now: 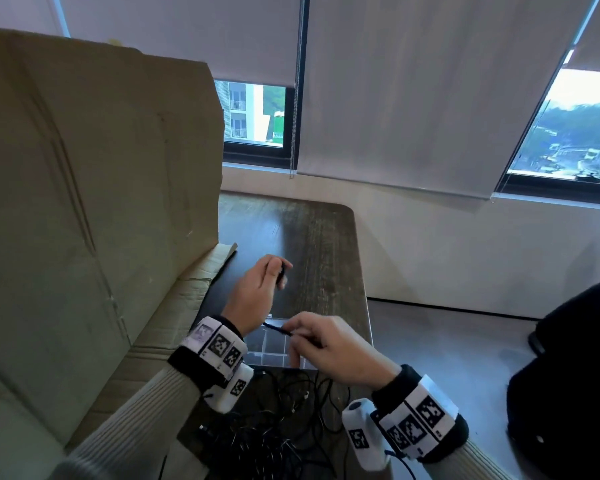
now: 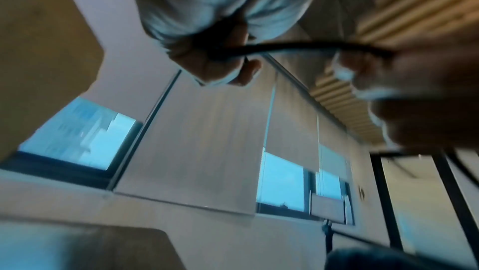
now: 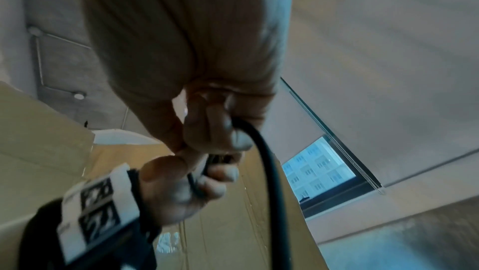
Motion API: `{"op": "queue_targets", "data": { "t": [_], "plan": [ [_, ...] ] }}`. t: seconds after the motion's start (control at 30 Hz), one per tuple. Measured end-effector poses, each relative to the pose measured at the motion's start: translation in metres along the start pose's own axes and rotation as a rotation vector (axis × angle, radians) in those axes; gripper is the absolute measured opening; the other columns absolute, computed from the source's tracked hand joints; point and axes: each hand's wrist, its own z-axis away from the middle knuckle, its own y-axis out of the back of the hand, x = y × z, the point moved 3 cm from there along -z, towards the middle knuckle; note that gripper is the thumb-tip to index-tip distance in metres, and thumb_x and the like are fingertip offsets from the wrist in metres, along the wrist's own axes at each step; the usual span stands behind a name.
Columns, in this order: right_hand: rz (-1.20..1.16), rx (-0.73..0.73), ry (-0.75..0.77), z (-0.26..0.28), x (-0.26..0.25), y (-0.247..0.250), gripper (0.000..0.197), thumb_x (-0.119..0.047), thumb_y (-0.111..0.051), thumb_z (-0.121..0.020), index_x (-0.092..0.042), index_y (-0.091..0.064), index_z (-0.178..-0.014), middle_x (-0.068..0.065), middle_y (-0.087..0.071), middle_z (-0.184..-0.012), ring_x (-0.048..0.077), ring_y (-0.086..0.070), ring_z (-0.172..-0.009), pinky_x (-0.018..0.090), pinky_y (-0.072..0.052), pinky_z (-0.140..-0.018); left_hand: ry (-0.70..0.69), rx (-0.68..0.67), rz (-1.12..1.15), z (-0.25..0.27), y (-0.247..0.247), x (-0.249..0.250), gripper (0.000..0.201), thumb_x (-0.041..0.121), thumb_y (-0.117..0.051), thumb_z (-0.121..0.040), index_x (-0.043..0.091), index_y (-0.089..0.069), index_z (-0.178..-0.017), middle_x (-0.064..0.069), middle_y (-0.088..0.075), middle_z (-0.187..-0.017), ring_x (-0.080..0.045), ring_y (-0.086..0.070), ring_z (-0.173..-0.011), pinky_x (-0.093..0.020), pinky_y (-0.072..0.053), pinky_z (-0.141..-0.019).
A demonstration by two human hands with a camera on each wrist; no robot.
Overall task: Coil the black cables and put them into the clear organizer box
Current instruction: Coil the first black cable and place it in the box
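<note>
Just thin round black cable

A thin black cable stretches taut above the clear organizer box, more black cables tangled just beside it.

Left hand, raised and farther forward, with fingers curled and thumb closed against them in a pinch. Right hand, nearer and lower, back upward, forefinger and thumb pinched together (remaining fingers loosely bent beneath). Both forearms extend forward in ribbed beige sleeves; each wrist carries a black band with white, black-patterned marker blocks. The hands are close together but apart.
</note>
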Motion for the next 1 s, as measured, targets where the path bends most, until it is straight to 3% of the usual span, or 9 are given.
{"op": "queue_targets", "data": {
  "t": [0.07, 0.17, 0.23, 0.37, 0.47, 0.57, 0.67, 0.77, 1.0],
  "plan": [
    [-0.016, 0.106, 0.018, -0.002, -0.003, 0.012, 0.01, -0.012, -0.054, -0.095, -0.01, -0.063, -0.1, -0.002, -0.072, -0.073, -0.001, -0.055, -0.051, 0.008, -0.039, -0.056, -0.035, -0.158, -0.242, 0.005, -0.004, -0.003, 0.049, 0.051, -0.022, -0.097, 0.024, -0.063, -0.092, 0.007, -0.062, -0.069, -0.015, -0.057, -0.063, -0.036, -0.045, -0.065],
    [-0.105, 0.282, 0.013, -0.006, 0.002, 0.024, 0.002, -0.016, -0.062, -0.092, -0.015, -0.063, -0.09, -0.001, -0.073, -0.07, 0.006, -0.063, -0.057, 0.023, -0.053, -0.065, -0.052, -0.336, -0.227, 0.014, -0.011, -0.003, 0.074, 0.071, -0.009, -0.089, 0.021, -0.062, -0.076, 0.005, -0.06, -0.064, -0.008, -0.052, -0.058, -0.027, -0.04, -0.062],
    [-0.207, 0.376, -0.018, -0.009, 0.012, 0.027, 0.006, -0.015, -0.067, -0.089, -0.015, -0.061, -0.087, 0.002, -0.073, -0.068, 0.013, -0.07, -0.065, 0.034, -0.058, -0.074, -0.084, -0.44, -0.229, 0.017, -0.014, 0.001, 0.062, 0.068, -0.024, -0.088, 0.021, -0.062, -0.073, 0.007, -0.057, -0.06, -0.004, -0.049, -0.056, -0.022, -0.038, -0.06],
    [-0.367, 0.484, -0.071, -0.013, 0.033, 0.029, 0.018, -0.019, -0.076, -0.082, -0.01, -0.06, -0.083, 0.009, -0.071, -0.065, 0.023, -0.069, -0.06, 0.039, -0.058, -0.066, 0.001, -0.602, -0.144, 0.021, -0.017, 0.007, 0.026, 0.037, -0.06, -0.09, 0.015, -0.066, -0.075, 0.014, -0.056, -0.054, 0.001, -0.047, -0.05, -0.014, -0.039, -0.055],
    [-0.47, 0.517, -0.141, -0.013, 0.046, 0.027, 0.017, -0.017, -0.075, -0.081, -0.007, -0.062, -0.08, 0.006, -0.067, -0.062, 0.014, -0.059, -0.053, 0.023, -0.047, -0.053, 0.104, -0.513, 0.083, 0.021, -0.015, 0.003, 0.029, 0.016, -0.048, -0.098, 0.01, -0.068, -0.078, 0.011, -0.055, -0.05, 0.0, -0.046, -0.049, -0.013, -0.041, -0.053],
    [-0.551, 0.504, -0.185, -0.012, 0.055, 0.02, 0.006, -0.014, -0.066, -0.089, -0.012, -0.064, -0.085, -0.001, -0.059, -0.058, 0.013, -0.046, -0.048, 0.027, -0.041, -0.047, 0.171, -0.342, 0.205, 0.02, -0.012, -0.001, 0.036, 0.022, -0.041, -0.1, -0.002, -0.066, -0.091, 0.0, -0.066, -0.061, -0.012, -0.059, -0.054, -0.019, -0.043, -0.047],
    [-0.579, 0.502, -0.188, -0.009, 0.061, 0.01, 0.006, -0.008, -0.057, -0.095, -0.011, -0.062, -0.093, -0.002, -0.057, -0.059, 0.009, -0.046, -0.049, 0.024, -0.042, -0.048, 0.301, -0.214, 0.396, 0.018, -0.013, -0.007, 0.038, 0.027, -0.039, -0.1, -0.001, -0.063, -0.111, -0.011, -0.074, -0.099, -0.025, -0.072, -0.091, -0.03, -0.059, -0.07],
    [-0.598, 0.504, -0.215, -0.006, 0.059, -0.005, 0.006, -0.008, -0.053, -0.097, -0.003, -0.051, -0.098, 0.001, -0.057, -0.063, 0.01, -0.047, -0.051, 0.028, -0.045, -0.049, 0.346, -0.136, 0.537, 0.016, -0.015, -0.005, 0.042, 0.029, -0.038, -0.099, -0.001, -0.059, -0.119, -0.013, -0.07, -0.112, -0.026, -0.068, -0.103, -0.033, -0.058, -0.081],
    [-0.551, 0.36, -0.273, -0.003, 0.06, -0.037, 0.021, -0.02, -0.05, -0.099, -0.007, -0.058, -0.085, -0.001, -0.063, -0.056, 0.01, -0.049, -0.038, 0.021, -0.037, -0.036, 0.296, -0.041, 0.731, 0.012, -0.014, 0.003, 0.042, 0.032, -0.029, -0.102, 0.002, -0.059, -0.1, -0.011, -0.07, -0.091, -0.032, -0.069, -0.097, -0.049, -0.053, -0.087]
  ]
}}
